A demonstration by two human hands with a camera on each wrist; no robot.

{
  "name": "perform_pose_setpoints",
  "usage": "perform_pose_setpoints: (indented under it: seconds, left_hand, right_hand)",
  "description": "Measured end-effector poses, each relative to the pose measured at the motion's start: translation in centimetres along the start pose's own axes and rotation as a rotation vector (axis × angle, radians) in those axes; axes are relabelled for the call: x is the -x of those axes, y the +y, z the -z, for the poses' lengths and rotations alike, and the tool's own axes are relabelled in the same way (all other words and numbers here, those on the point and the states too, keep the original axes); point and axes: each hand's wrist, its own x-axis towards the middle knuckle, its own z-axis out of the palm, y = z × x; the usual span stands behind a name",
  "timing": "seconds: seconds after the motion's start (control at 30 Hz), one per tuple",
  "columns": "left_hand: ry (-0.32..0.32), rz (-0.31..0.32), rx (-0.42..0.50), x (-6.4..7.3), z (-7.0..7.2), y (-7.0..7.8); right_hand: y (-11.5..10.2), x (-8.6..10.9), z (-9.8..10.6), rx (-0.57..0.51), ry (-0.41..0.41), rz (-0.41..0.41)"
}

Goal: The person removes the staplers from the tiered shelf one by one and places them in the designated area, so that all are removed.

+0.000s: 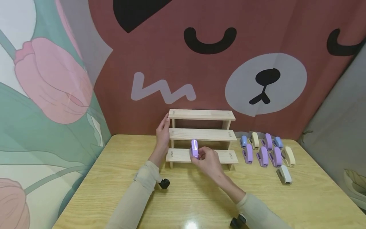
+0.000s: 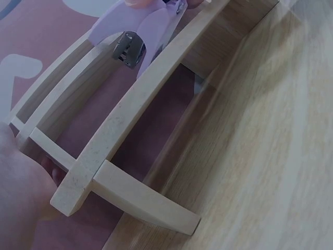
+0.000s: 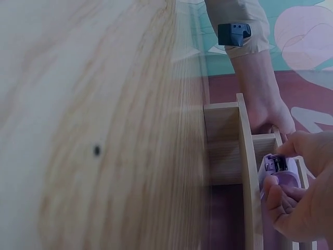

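Observation:
A pale wooden three-step stand [image 1: 203,134] stands on the table. At its left side my left hand [image 1: 163,133] holds the edge, its fingers reaching up toward the top step; the left wrist view has this hand [image 2: 23,182] at the frame's left, partly behind the wood. My right hand [image 1: 210,162] pinches a small purple stapler [image 1: 194,148] between thumb and fingers at the lowest step. Metal parts show at the end of the stapler [image 2: 130,49] in the left wrist view. Whether it touches the step I cannot tell.
Right of the stand, several small staplers stand in rows: purple ones [image 1: 263,156], cream ones [image 1: 288,156] and blue ones [image 1: 243,141]. A white stapler [image 1: 284,175] lies nearer. The wooden table [image 1: 194,197] meets a printed curtain [image 1: 143,117] behind.

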Motion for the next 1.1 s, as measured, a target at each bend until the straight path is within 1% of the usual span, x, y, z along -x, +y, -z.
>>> perform_pose_setpoints:
  seconds: [0.1, 0.27, 0.5, 0.77, 0.93, 1.1]
  left_hand:
    - [-0.008, 0.009, -0.003, 0.0, -0.2, -0.2]
    - [-0.014, 0.008, -0.006, 0.1, -0.3, -0.4]
    - [-0.013, 0.016, -0.002, 0.3, 0.0, -0.3]
    - [0.001, 0.016, -0.004, 0.3, -0.1, -0.3]
    - [-0.004, 0.008, 0.001, 0.2, -0.1, -0.2]
    - [-0.002, 0.020, -0.003, 0.3, 0.0, 0.1]
  right_hand:
    - [0.2, 0.1, 0.2, 0.006, 0.018, 0.010]
    - [0.2, 0.4, 0.8, 0.007, 0.024, -0.003]
    - [0.0, 1.0, 2.1, 0.017, 0.055, -0.001]
    - [0.9, 1.7, 4.2, 0.039, 0.089, 0.031]
    - [1.5, 2.3, 5.5, 0.082, 0.095, 0.003]
    - [2.5, 3.0, 6.7, 0.098, 0.102, -0.006]
